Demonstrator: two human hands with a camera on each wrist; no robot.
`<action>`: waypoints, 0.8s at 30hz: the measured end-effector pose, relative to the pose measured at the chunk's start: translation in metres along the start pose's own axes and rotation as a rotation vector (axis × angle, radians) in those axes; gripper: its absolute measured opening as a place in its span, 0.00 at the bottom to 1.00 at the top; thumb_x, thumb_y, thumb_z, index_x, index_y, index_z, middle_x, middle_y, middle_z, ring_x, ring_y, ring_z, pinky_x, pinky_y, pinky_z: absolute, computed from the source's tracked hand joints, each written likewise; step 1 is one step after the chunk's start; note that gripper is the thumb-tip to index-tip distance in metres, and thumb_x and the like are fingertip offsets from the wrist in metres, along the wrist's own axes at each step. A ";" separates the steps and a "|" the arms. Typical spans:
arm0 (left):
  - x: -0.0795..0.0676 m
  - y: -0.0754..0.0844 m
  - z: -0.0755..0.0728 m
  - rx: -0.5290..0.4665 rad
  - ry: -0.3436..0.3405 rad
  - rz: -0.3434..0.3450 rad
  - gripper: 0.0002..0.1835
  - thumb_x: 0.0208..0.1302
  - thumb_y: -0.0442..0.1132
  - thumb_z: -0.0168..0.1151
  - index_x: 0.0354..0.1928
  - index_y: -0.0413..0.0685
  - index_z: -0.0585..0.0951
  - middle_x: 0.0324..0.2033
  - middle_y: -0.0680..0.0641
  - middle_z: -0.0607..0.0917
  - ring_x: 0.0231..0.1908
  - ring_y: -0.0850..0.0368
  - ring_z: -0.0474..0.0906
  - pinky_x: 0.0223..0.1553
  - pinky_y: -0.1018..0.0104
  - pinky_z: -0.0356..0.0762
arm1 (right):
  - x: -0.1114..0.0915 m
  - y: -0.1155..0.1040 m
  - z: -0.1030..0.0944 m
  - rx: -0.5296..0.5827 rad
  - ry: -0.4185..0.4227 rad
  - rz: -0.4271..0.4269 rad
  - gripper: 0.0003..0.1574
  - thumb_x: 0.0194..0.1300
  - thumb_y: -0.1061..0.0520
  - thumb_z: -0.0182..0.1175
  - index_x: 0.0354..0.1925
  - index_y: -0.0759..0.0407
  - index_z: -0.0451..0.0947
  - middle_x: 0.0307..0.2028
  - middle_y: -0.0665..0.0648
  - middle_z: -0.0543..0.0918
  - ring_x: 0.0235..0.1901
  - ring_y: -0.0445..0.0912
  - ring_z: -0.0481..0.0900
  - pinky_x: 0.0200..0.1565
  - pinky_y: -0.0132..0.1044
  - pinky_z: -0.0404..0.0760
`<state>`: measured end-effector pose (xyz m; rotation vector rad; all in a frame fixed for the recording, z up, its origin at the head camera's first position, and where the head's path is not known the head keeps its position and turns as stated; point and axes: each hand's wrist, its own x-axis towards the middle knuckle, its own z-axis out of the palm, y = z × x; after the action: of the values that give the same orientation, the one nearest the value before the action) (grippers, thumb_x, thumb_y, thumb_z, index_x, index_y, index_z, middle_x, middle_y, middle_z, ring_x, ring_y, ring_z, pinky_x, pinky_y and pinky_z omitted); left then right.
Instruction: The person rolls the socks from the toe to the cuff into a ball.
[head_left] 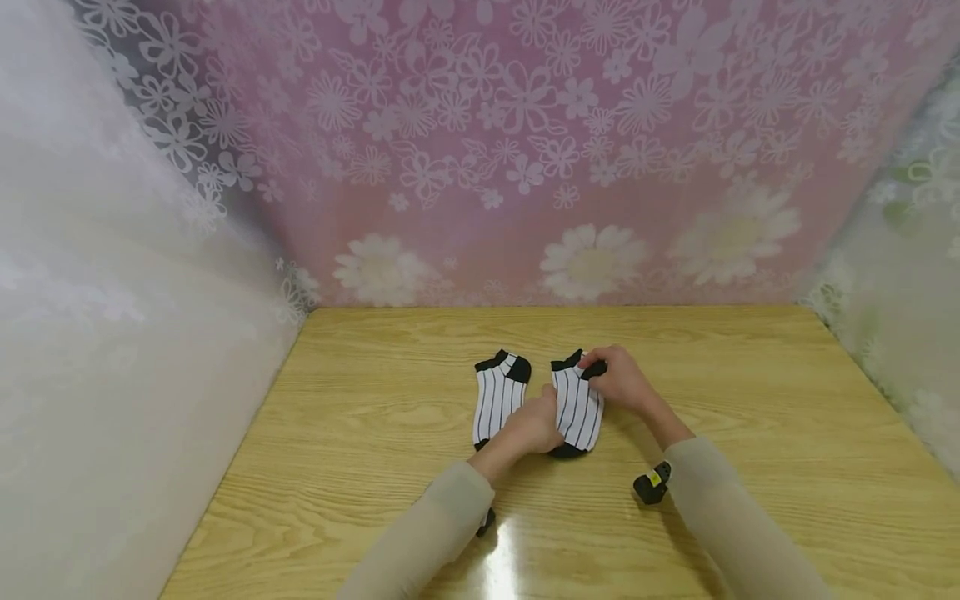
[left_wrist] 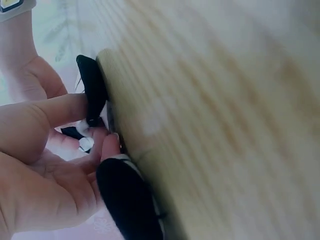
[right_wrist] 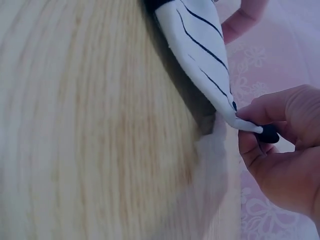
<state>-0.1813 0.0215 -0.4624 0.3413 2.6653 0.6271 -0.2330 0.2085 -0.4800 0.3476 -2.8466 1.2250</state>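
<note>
Two white ankle socks with dark stripes and black cuffs, heels and toes lie side by side on the table. At the right sock [head_left: 577, 412], my right hand [head_left: 618, 379] pinches the black heel edge between thumb and fingers, lifting it slightly in the right wrist view. My left hand [head_left: 534, 423] holds the same sock's left edge near the black toe, its thumb on the toe in the left wrist view. The left sock [head_left: 498, 400] lies flat, its lower part partly hidden behind my left hand and wrist.
The wood-grain table [head_left: 360, 467] meets a pink floral backdrop [head_left: 480, 167] at its far edge. Pale floral walls [head_left: 135, 292] stand on both sides. A small black device [head_left: 651, 485] sits at the right wrist.
</note>
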 end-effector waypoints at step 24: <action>-0.019 -0.036 -0.023 -0.584 -0.020 0.251 0.27 0.57 0.30 0.70 0.60 0.45 0.77 0.54 0.44 0.77 0.33 0.57 0.78 0.29 0.68 0.76 | -0.005 -0.016 0.001 0.097 0.120 -0.068 0.26 0.53 0.74 0.59 0.52 0.72 0.80 0.52 0.72 0.78 0.49 0.61 0.76 0.42 0.39 0.78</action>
<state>-0.1785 -0.0241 -0.4545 0.5043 2.2961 1.4178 -0.2248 0.1981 -0.4697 0.3570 -2.6595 1.3266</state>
